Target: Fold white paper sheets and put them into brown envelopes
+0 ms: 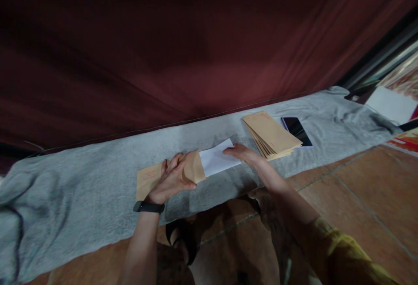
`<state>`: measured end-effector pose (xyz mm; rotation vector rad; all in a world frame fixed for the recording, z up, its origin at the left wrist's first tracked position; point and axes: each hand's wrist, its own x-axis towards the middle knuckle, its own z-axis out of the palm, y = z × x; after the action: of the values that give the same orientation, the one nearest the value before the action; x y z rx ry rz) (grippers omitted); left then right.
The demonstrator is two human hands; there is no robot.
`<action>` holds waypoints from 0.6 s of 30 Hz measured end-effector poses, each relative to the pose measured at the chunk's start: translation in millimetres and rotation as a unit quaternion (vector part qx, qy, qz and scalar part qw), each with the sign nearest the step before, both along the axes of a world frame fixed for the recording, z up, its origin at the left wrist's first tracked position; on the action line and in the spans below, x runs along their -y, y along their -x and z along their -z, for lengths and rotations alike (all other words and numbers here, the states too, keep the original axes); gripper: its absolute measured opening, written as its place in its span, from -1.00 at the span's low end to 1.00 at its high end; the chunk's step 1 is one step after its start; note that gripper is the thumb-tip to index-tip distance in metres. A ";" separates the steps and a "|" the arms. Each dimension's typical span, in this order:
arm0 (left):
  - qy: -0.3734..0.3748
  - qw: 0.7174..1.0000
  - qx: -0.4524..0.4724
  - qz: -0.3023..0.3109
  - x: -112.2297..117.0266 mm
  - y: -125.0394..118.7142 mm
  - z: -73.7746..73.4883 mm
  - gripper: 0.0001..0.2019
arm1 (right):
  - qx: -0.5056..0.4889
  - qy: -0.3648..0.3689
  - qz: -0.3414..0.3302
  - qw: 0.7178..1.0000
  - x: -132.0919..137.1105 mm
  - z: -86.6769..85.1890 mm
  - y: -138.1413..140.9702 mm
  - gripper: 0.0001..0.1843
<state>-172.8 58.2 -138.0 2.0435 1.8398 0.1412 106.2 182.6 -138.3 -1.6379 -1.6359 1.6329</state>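
Note:
A brown envelope (148, 178) lies on a grey cloth (81, 189) spread on the floor. My left hand (173, 178) rests on it, with fingers and thumb closed on the envelope's open end. A folded white paper (215, 159) sticks halfway out of that end. My right hand (243, 153) holds the paper's far edge, its fingers pinched on it. A stack of brown envelopes (271, 135) lies just to the right of my right hand.
A dark phone (296, 130) lies on the cloth beside the stack. A dark red curtain (183, 45) hangs behind the cloth. Brown floor tiles (365, 185) run along the near side. White paper (390, 104) lies at the far right.

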 end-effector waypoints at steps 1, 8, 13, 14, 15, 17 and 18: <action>0.003 1.000 -0.001 -0.001 -0.2 -0.1 -0.3 0.08 | 0.004 0.001 0.000 1.000 -0.2 -1.0 -0.3 -0.90; -0.013 1.000 0.005 0.000 -1.1 -0.3 2.0 0.11 | -0.025 0.010 -0.014 1.000 3.9 -1.5 3.8 -0.88; -0.008 1.000 0.009 -0.004 -1.7 -3.0 -1.9 0.11 | -0.011 0.001 -0.030 0.999 6.2 3.7 9.8 -0.78; 0.000 1.000 0.009 -0.005 -1.8 -3.8 -3.5 0.10 | 0.002 -0.005 -0.031 0.999 6.4 3.9 11.2 -0.78; 0.008 1.000 0.008 -0.007 -1.9 -4.5 -5.1 0.10 | 0.017 -0.011 -0.032 0.999 6.6 3.8 12.6 -0.78; 0.019 1.000 0.006 -0.009 -2.1 -5.5 -8.0 0.09 | 0.052 -0.018 -0.033 0.998 7.7 2.7 15.8 -0.78; 0.021 1.000 0.004 -0.010 -2.2 -5.8 -9.1 0.09 | 0.065 -0.019 -0.034 0.997 8.6 2.0 17.7 -0.78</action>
<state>-167.0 60.4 -128.9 1.9931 1.8436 0.1140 88.5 174.0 -140.3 -1.7192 -1.7918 1.5447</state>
